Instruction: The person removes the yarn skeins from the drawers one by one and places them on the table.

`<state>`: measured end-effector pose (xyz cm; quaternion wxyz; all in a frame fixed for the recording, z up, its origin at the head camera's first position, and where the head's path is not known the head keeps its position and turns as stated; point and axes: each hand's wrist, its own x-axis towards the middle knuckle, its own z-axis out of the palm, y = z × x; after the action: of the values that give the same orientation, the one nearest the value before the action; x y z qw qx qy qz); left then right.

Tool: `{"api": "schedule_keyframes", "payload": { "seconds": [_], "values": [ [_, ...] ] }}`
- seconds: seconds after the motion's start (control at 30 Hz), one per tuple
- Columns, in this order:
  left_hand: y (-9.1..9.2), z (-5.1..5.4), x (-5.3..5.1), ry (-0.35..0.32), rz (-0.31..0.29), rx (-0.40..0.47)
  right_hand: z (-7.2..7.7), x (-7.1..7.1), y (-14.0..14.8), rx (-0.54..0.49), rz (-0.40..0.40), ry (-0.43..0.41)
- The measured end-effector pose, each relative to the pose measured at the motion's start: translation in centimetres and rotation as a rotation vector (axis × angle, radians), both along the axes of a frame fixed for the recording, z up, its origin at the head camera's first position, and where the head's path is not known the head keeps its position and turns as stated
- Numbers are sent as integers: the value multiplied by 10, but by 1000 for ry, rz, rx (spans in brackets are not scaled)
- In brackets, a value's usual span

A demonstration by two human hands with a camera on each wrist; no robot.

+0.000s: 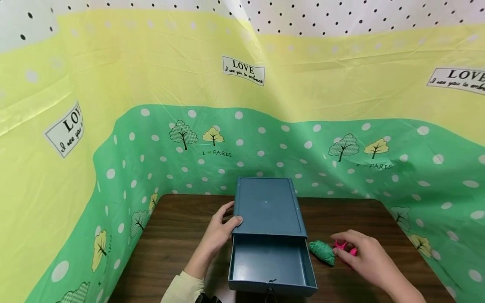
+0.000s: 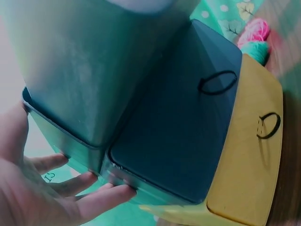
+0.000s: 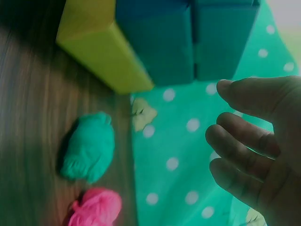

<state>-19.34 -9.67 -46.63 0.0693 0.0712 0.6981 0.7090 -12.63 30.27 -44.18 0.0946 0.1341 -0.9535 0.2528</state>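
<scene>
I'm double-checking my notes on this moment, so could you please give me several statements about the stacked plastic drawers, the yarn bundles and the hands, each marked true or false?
1. The blue plastic top drawer is pulled open. True.
2. The soft green yarn bundle lies beside the bright pink yarn bundle. True.
3. The green yarn bundle is inside the top drawer. False: it lies on the brown wooden table.
4. The person's left hand touches the blue plastic drawer casing. True.
5. The person's right hand grips the green yarn bundle. False: it holds nothing.
6. The bottom drawer front is red. False: the bottom drawer front is yellow.
</scene>
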Motion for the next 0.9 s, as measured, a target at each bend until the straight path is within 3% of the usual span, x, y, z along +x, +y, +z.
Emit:
{"api": "schedule_keyframes", "payload": {
  "seconds": [0.2, 0.57, 0.9],
  "values": [
    [-1, 2, -1, -10, -12, -14, 11, 16, -25, -43, 77, 121],
    [-4, 5, -6, -7, -40, -47, 35, 40, -69, -163, 205, 164],
    [-7, 8, -7, -3, -35, -97, 31, 59, -96, -248, 391, 199]
  ]
}}
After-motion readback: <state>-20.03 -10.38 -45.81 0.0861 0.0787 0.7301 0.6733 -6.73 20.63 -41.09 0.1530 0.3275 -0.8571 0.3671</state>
